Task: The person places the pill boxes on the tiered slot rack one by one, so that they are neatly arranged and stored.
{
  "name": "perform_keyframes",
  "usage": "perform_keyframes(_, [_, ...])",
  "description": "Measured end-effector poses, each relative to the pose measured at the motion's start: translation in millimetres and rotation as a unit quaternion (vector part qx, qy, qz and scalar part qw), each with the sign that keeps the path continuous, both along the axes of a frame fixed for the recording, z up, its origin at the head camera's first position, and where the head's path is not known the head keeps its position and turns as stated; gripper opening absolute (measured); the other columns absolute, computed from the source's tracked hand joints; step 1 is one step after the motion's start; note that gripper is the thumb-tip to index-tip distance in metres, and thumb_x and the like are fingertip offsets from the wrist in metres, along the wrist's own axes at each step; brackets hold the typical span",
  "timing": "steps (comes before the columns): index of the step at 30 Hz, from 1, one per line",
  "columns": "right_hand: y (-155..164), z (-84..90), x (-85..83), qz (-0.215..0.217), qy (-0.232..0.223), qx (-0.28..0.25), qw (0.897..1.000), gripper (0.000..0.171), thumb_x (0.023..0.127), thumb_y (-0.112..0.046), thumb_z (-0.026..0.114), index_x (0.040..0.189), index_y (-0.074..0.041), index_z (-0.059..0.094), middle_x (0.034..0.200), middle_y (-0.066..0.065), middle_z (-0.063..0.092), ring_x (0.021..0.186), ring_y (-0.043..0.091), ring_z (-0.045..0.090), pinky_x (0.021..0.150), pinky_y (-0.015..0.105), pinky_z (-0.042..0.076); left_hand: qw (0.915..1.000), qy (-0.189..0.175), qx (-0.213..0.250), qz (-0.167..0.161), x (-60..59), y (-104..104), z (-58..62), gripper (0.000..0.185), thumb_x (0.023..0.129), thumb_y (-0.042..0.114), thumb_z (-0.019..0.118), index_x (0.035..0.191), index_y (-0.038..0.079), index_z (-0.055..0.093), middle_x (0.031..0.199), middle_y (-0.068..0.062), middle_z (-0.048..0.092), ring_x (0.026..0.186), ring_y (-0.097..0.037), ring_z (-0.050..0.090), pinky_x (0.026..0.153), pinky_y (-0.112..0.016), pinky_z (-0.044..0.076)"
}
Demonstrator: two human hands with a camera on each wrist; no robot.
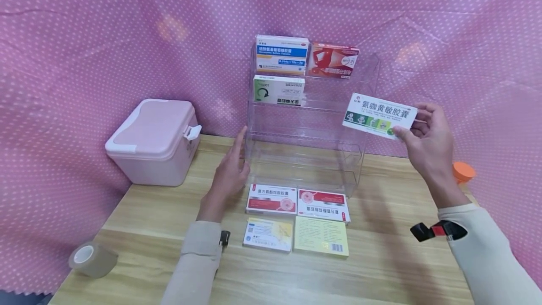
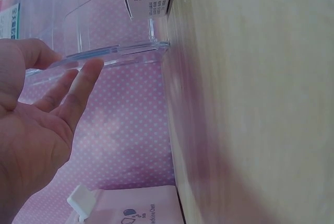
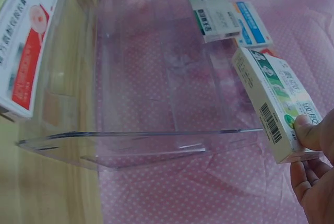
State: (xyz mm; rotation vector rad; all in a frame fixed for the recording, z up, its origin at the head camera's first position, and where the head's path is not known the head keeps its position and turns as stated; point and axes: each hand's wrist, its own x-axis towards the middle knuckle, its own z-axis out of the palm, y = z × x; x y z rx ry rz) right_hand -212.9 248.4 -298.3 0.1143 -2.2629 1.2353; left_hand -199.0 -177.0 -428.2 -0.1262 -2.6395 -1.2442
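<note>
Right hand (image 1: 427, 140) pinches raised medicine box (image 1: 379, 116); left hand (image 1: 230, 173) flat-fingered against clear rack (image 1: 313, 121)

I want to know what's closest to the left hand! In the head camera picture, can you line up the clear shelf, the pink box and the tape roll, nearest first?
From the left hand:
1. Clear shelf: just to the hand's right, fingertips at its side wall.
2. Pink box: off to the left, at the table's back edge.
3. Tape roll: farthest, near the table's front left corner.
</note>
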Motion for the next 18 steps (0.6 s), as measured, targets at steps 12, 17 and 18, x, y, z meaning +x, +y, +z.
perform_keyframes(12, [-26, 21.5, -34.3, 0.024, 0.034, 0.014, 0.999, 0.062, 0.091, 0.01, 0.076, 0.146, -0.003, 0.051, 0.125, 0.008, 0.066, 0.101, 0.001, 0.065, 0.087, 0.006, 0.056, 1.0, 0.0, -0.003, 0.001, -1.4, 0, -0.8, 0.116, 0.102, 0.0, 0.063, 0.16, 0.07, -0.008, 0.177, -0.005, 0.035, 0.143, -0.039, 0.058, 0.115, -0.065, 0.053])
perform_keyframes(17, [-37, 36.3, -48.2, 0.023, 0.042, 0.037, 0.998, 0.06, 0.093, 0.005, 0.077, 0.147, -0.004, 0.053, 0.133, 0.018, 0.069, 0.107, 0.008, 0.067, 0.093, 0.013, 0.059, 1.0, -0.005, -0.006, 0.003, -1.2, 0, -1.0, 0.116, 0.103, 0.001, 0.063, 0.159, 0.072, -0.01, 0.176, -0.006, 0.036, 0.142, -0.038, 0.059, 0.115, -0.064, 0.054])
perform_keyframes(18, [-39, 39.4, -50.9, 0.023, 0.046, 0.042, 0.998, 0.06, 0.093, 0.005, 0.077, 0.147, -0.005, 0.053, 0.134, 0.018, 0.07, 0.108, 0.009, 0.067, 0.094, 0.014, 0.059, 1.0, -0.005, -0.006, 0.003, -1.0, 0, -0.8, 0.116, 0.103, 0.001, 0.063, 0.159, 0.072, -0.01, 0.176, -0.006, 0.036, 0.142, -0.038, 0.059, 0.115, -0.064, 0.054])
